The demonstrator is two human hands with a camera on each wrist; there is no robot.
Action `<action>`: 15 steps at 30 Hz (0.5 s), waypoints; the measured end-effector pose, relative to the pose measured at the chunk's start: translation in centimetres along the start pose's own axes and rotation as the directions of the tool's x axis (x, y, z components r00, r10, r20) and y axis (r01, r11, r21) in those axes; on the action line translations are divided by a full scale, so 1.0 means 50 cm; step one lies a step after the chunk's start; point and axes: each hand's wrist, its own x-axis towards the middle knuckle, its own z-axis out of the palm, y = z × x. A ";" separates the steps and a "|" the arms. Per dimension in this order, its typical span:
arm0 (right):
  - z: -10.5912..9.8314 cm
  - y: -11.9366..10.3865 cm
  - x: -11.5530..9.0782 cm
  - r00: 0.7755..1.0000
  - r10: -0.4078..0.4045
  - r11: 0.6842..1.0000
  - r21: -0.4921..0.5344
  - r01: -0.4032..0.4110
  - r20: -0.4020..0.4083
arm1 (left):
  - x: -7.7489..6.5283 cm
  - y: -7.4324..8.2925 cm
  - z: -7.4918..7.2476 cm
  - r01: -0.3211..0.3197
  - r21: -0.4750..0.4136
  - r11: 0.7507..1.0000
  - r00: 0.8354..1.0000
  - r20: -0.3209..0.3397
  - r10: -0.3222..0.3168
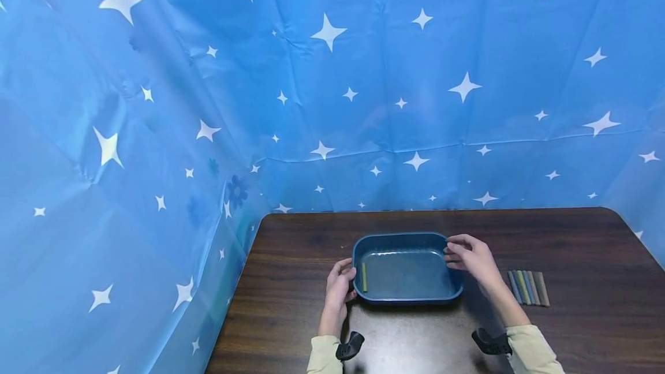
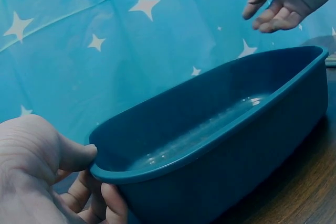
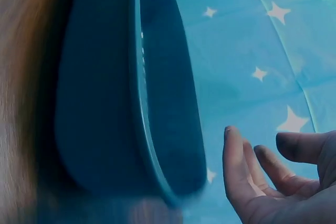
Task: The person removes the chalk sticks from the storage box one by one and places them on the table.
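A dark blue rectangular tub (image 1: pixel 407 299) sits on the table, with one yellow-green stick, chalk-like in look, (image 1: pixel 365 277) lying near its left wall. My left hand (image 1: pixel 339 290) pinches the tub's left rim; in the left wrist view the thumb (image 2: pixel 79 156) is over the rim and the other fingers are under it outside. By the tub's right end is my right hand (image 1: pixel 470 258). The right wrist view shows its fingers loosely bent, with nothing held and a gap between them and the tub (image 3: pixel 100 103).
Right of the tub, several coloured sticks (image 1: pixel 528 288) lie side by side in a row on the dark wooden table (image 1: pixel 291 258). A blue star-printed curtain (image 1: pixel 363 126) hangs behind the table and along its left side. Each wrist wears a black band (image 1: pixel 350 346).
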 end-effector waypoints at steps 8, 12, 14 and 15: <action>0.062 0.001 0.003 0.999 -0.007 0.994 0.114 0.001 0.048 | 0.000 -0.008 -0.002 -0.003 -0.008 1.000 1.000 -0.002 0.003; 0.090 0.005 0.011 0.998 -0.003 0.988 0.157 -0.007 0.066 | -0.001 -0.006 -0.002 -0.002 -0.005 1.000 1.000 -0.007 0.002; 0.106 0.007 0.014 0.997 0.003 0.986 0.166 -0.016 0.075 | -0.002 -0.004 -0.002 -0.003 -0.008 1.000 1.000 -0.005 0.003; 0.114 0.009 0.015 0.997 0.004 0.985 0.172 -0.018 0.082 | -0.002 -0.003 -0.002 -0.003 -0.009 1.000 1.000 -0.004 0.003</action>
